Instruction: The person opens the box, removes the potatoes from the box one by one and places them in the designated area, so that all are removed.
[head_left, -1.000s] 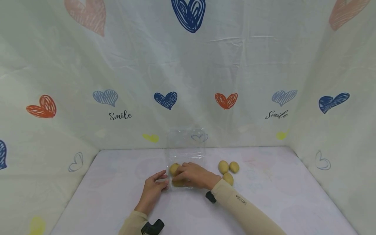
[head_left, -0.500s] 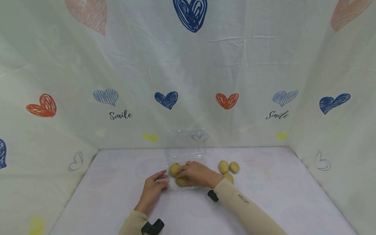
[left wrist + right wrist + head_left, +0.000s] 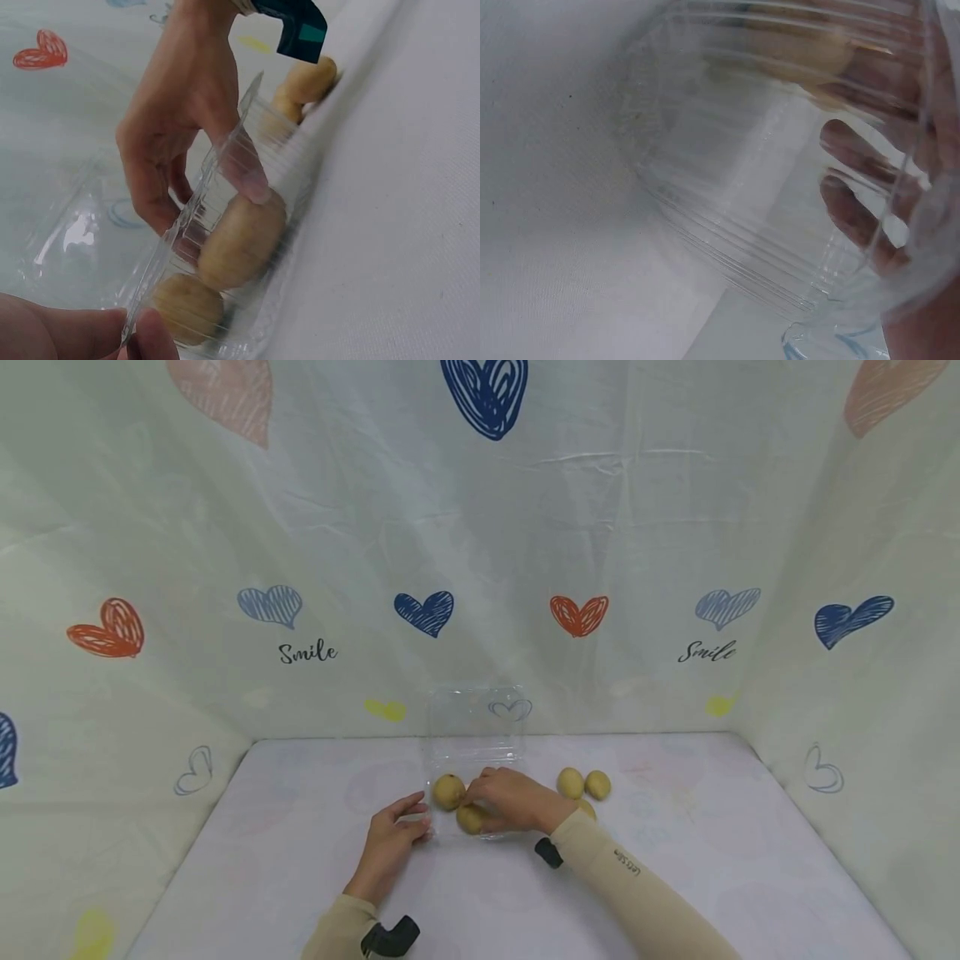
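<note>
A clear plastic clamshell box (image 3: 444,828) sits on the table, its hinged lid (image 3: 474,720) raised at the back. My right hand (image 3: 517,802) reaches into it and grips a potato (image 3: 241,238) between thumb and fingers. Against that one, toward the box's left end, lies another potato (image 3: 448,792). At the left side my left hand (image 3: 390,852) pinches the box rim with thumb and fingertips, as the left wrist view shows. In the right wrist view, the right fingers show through the clear wall, and the potato (image 3: 799,52) is blurred.
Just right of the box, three more potatoes (image 3: 570,782) lie together on the white table (image 3: 675,860); the right forearm partly covers the nearest. A white curtain (image 3: 645,527) printed with hearts stands behind the table and along its sides.
My right hand has shifted a little to the right inside the box with its potato, uncovering more of the other one. My left hand stays at the rim.
</note>
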{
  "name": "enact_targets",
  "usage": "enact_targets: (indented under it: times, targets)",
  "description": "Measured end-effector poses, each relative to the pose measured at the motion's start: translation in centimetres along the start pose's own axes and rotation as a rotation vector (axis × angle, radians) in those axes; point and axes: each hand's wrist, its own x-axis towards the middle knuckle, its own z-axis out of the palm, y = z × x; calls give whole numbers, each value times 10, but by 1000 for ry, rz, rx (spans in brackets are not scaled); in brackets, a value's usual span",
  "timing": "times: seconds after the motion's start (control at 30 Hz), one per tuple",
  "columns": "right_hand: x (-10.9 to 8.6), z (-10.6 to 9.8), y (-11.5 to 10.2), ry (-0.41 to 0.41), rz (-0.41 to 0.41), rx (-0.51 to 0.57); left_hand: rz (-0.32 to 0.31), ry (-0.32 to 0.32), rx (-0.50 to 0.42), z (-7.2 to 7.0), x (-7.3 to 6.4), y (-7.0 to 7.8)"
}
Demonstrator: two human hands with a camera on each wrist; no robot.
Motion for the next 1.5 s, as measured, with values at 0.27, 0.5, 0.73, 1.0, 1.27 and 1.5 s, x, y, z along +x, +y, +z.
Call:
enact_targets:
  times: [0.27,0.5,0.73,1.0,1.27,1.5]
  targets:
    - [0,1,2,-42,-17,-25,-10,1,20,1,0,1]
    - [-1,2,0,-61,-37,-99,-15,8,38,1,1,-2]
    - [-3,0,0,-35,-45,-92,-2,0,35,0,-1,-1]
    - [-9,0,2,-15,-12,-117,-7,5,35,1,-2,0]
    - [-12,2,5,58,3,-206,-10,14,49,2,-2,0]
    - [-15,2,4,33,44,-263,-12,18,26,2,0,-1]
